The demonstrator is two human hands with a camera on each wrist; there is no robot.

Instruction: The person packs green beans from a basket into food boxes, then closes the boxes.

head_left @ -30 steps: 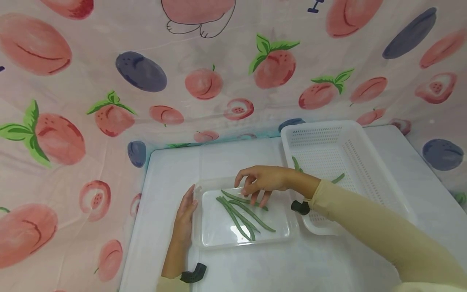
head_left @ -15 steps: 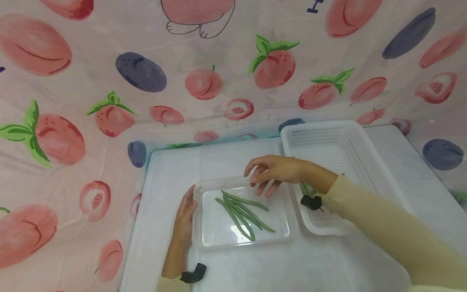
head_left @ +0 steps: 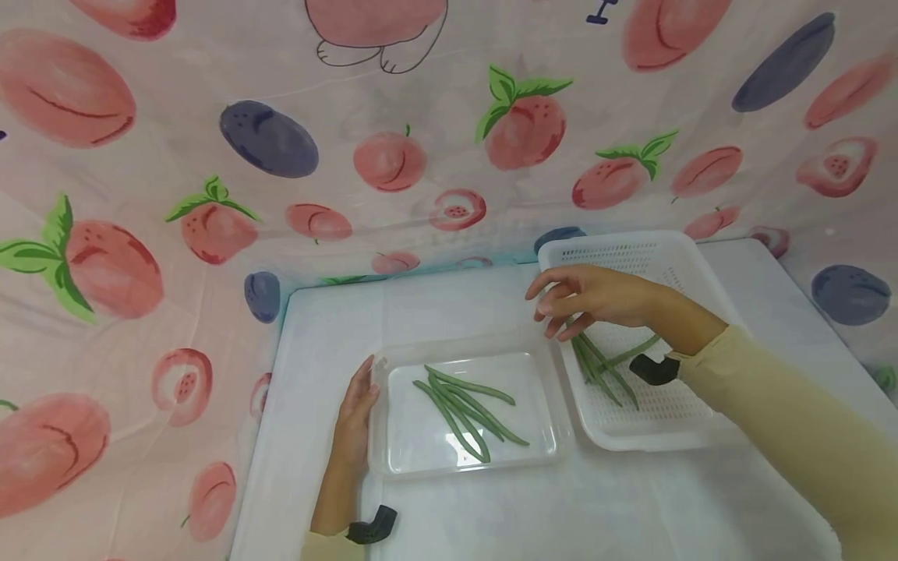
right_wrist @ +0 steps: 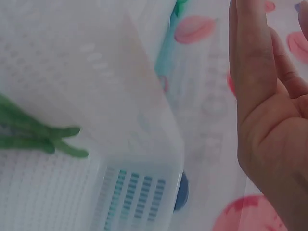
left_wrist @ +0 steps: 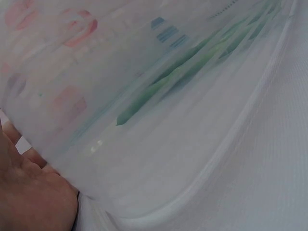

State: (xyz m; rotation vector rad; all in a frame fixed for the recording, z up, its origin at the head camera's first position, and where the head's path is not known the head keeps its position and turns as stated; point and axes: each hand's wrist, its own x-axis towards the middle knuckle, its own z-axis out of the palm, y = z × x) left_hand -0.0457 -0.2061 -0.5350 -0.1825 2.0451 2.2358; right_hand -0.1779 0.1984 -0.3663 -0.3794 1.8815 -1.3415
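Observation:
In the head view a clear plastic container (head_left: 414, 448) sits on the white table, with several green beans (head_left: 466, 403) fanned out on its floor. My left hand (head_left: 355, 409) holds its left side, thumb at the rim. The left wrist view shows that palm (left_wrist: 36, 197) beside the see-through wall, the beans (left_wrist: 173, 77) blurred behind it. My right hand (head_left: 592, 296) hovers above the left rim of a white perforated basket (head_left: 691, 292), fingers loosely bent and holding nothing. More green beans (head_left: 596, 362) lie in the basket, partly hidden by that hand and its wrist camera.
The basket stands right of the container, their edges close together. Behind the white table (head_left: 330, 319) hangs a fruit-printed cloth (head_left: 435, 156), which also covers the left and right sides. Black wrist cameras (head_left: 373, 526) sit on both wrists.
My right hand has risen from over the beans in the container and moved right, to above the basket, uncovering the beans. The left hand and the container have stayed put.

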